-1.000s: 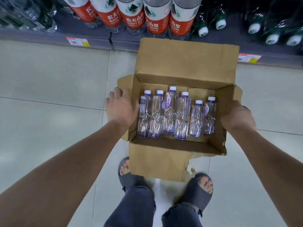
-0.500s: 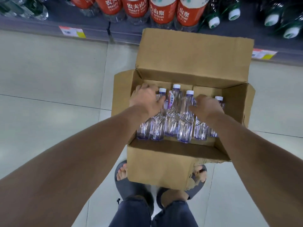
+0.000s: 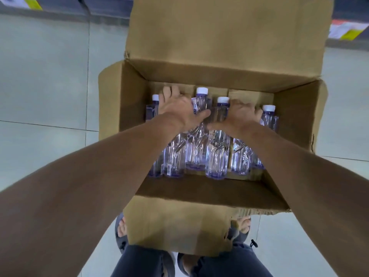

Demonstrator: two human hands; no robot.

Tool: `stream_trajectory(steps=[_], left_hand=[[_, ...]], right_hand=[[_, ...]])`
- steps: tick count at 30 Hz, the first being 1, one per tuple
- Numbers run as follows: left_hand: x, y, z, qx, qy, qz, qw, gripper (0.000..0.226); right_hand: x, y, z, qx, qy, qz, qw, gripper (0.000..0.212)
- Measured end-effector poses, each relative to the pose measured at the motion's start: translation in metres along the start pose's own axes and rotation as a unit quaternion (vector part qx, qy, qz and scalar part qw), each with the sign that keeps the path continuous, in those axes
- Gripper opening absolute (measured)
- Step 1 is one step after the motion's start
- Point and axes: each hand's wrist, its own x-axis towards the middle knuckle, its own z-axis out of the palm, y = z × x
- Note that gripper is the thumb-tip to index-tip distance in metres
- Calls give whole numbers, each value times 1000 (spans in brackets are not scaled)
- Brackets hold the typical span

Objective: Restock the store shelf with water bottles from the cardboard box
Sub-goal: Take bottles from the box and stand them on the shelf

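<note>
An open cardboard box (image 3: 225,43) stands on the floor between my feet, its far flap upright. Inside, several clear water bottles (image 3: 216,154) with white caps lie in a row, caps pointing away from me. My left hand (image 3: 178,109) is inside the box over the second bottle from the left; its fingers cover the cap and its thumb reaches toward the third bottle (image 3: 201,100). My right hand (image 3: 242,114) curls over the neck of the second bottle from the right, whose cap is hidden. The rightmost bottle (image 3: 268,116) lies untouched.
The bottom shelf edge (image 3: 103,5) runs along the top of the view, with price tags at left (image 3: 24,1) and right (image 3: 347,30). Pale floor tiles (image 3: 44,76) surround the box. My sandalled feet (image 3: 121,230) stand at its near side.
Both hands left the box's sides and went inside onto the bottles. My view dropped closer to the box, so the shelf's stocked bottles slid out of sight.
</note>
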Motion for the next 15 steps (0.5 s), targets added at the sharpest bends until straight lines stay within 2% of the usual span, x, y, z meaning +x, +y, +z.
stream_trajectory(steps=[3, 8, 12, 13, 15], left_hand=[[4, 16, -2, 19, -10, -6, 1000, 107], [2, 18, -3, -61, -32, -47, 997, 101], [-17, 11, 2, -115, 40, -26, 992, 106], [-24, 9, 3, -132, 58, -20, 989, 105], [-39, 5, 3, -176, 73, -9, 982, 97]], right_hand=[[3, 2, 8, 36, 4, 13, 999, 104], [-13, 7, 11, 146, 47, 11, 988, 91], [-37, 8, 13, 169, 85, -18, 982, 85], [-44, 9, 11, 184, 79, -24, 980, 82], [-56, 13, 4, 274, 33, -18, 961, 63]])
